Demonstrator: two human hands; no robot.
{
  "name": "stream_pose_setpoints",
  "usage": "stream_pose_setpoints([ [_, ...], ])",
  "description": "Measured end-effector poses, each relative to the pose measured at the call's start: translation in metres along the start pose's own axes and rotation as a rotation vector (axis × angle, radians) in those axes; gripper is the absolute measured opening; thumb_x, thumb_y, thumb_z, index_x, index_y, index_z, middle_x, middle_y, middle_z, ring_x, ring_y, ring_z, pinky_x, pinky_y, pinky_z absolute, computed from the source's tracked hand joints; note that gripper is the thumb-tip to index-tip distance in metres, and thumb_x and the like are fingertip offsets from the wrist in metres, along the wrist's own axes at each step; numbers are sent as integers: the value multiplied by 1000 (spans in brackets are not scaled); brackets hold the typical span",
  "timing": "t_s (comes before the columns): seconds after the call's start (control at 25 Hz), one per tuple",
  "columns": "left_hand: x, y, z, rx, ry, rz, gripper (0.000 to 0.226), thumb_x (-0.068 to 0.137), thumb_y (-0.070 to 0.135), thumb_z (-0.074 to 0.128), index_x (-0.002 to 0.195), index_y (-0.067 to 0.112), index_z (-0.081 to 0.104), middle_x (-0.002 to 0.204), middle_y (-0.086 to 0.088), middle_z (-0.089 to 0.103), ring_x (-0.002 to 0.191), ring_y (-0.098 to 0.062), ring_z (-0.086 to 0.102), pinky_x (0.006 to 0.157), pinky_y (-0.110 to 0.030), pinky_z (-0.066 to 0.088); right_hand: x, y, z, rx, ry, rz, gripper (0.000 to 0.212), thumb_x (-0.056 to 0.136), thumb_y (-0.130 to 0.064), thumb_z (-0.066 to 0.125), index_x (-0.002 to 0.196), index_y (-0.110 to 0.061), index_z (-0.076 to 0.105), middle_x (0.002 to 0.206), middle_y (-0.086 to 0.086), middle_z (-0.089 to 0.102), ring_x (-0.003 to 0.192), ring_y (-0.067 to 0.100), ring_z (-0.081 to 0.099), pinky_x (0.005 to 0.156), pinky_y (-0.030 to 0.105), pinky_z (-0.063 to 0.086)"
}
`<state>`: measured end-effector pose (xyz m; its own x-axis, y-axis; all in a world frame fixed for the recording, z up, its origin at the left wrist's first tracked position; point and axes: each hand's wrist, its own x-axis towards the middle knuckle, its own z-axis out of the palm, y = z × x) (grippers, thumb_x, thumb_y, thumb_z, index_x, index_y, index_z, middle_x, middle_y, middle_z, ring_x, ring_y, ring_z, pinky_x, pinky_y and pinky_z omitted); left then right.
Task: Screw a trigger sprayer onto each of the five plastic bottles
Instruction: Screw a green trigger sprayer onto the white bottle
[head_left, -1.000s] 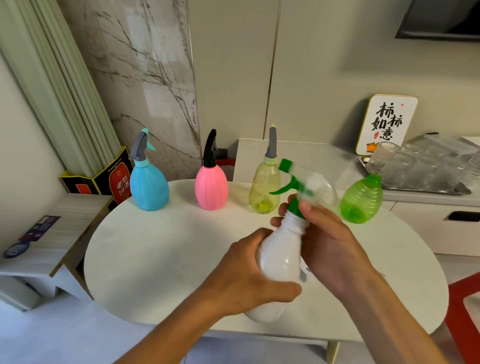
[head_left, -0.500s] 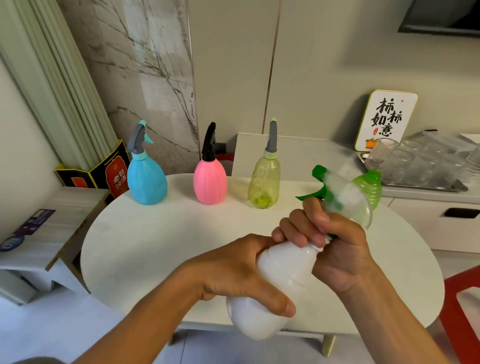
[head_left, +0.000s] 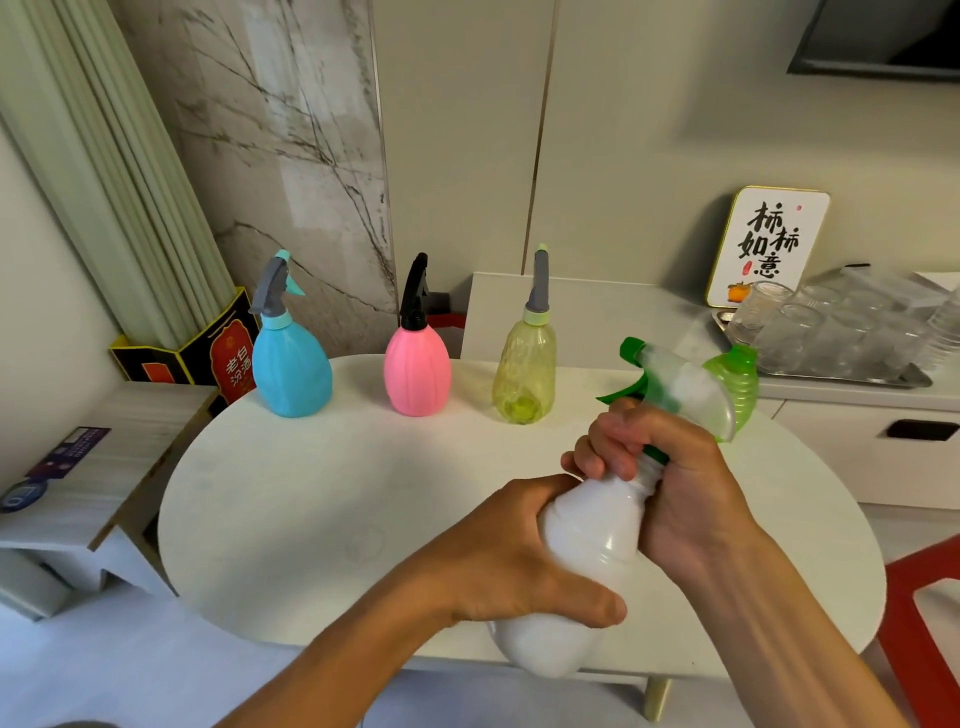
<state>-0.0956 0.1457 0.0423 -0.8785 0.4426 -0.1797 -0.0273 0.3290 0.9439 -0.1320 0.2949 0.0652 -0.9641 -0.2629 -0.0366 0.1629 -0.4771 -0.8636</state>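
The white bottle is held tilted above the near edge of the round white table, neck pointing up and to the right. The bottle body is gripped by the left hand, fingers wrapped round the far side, thumb across the lower front. The right hand is closed round the bottle neck and the sprayer collar; grip tight, fingers curled. The green-and-clear trigger sprayer sits at the neck, nozzle toward upper left, trigger lever just above the right-hand fingers. Whether the collar is fully threaded cannot be told; it is hidden by the fingers.

At the far side of the table, l. to r.: blue bottle w/ grey sprayer, pink bottle w/ black sprayer, yellow bottle w/ grey sprayer, all upright and well apart. A green bottle is partly hidden behind the held sprayer; no sprayer is seen on it.

On the counter behind, a tray of clear glasses is placed, w/ a framed sign leaning on the wall.
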Motion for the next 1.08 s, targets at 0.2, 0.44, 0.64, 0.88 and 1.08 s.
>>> stream_pose_setpoints([
  [0.2, 0, 2, -11, -44, -51, -7, 66, 60, 23, 89, 117, 33, 58, 105, 10, 68, 97, -10, 65, 88, -37, 56, 4, 11, -8, 204, -76, -74, 36, 52, -13, 76, 50, -18, 40, 40, -2, 37, 44, 16, 41, 62, 31, 43],
  [0.44, -4, 2, -20, 7, -31, 13, 61, 61, 29, 88, 113, 36, 58, 105, 8, 67, 96, -12, 65, 85, -39, 57, 8, 7, -16, 271, -182, -35, 36, 58, -39, 85, 55, -15, 57, 51, 3, 56, 61, 21, 59, 82, 39, 51],
  [0.64, -3, -1, -23, 190, 60, 40, 65, 59, 34, 87, 114, 39, 54, 104, 12, 65, 94, -8, 63, 83, -38, 58, 9, 11, -14, 294, -42, 29, 42, 38, -31, 97, 60, -12, 66, 69, 9, 68, 76, 26, 71, 83, 44, 59],
  [0.88, -5, -2, -22, 129, 33, 37, 59, 62, 27, 86, 113, 35, 56, 102, 9, 65, 92, -11, 64, 81, -36, 58, 3, 5, 1, 224, -32, 37, 38, 61, -35, 84, 55, -16, 51, 53, 2, 49, 56, 20, 57, 82, 41, 52],
  [1.08, 0, -8, -4, 232, 173, 40, 55, 54, 35, 86, 99, 35, 55, 91, 11, 63, 78, -9, 61, 69, -32, 57, 7, 9, 4, 174, 294, 4, 37, 79, -9, 63, 52, -18, 39, 48, 0, 33, 43, 17, 38, 64, 33, 39],
])
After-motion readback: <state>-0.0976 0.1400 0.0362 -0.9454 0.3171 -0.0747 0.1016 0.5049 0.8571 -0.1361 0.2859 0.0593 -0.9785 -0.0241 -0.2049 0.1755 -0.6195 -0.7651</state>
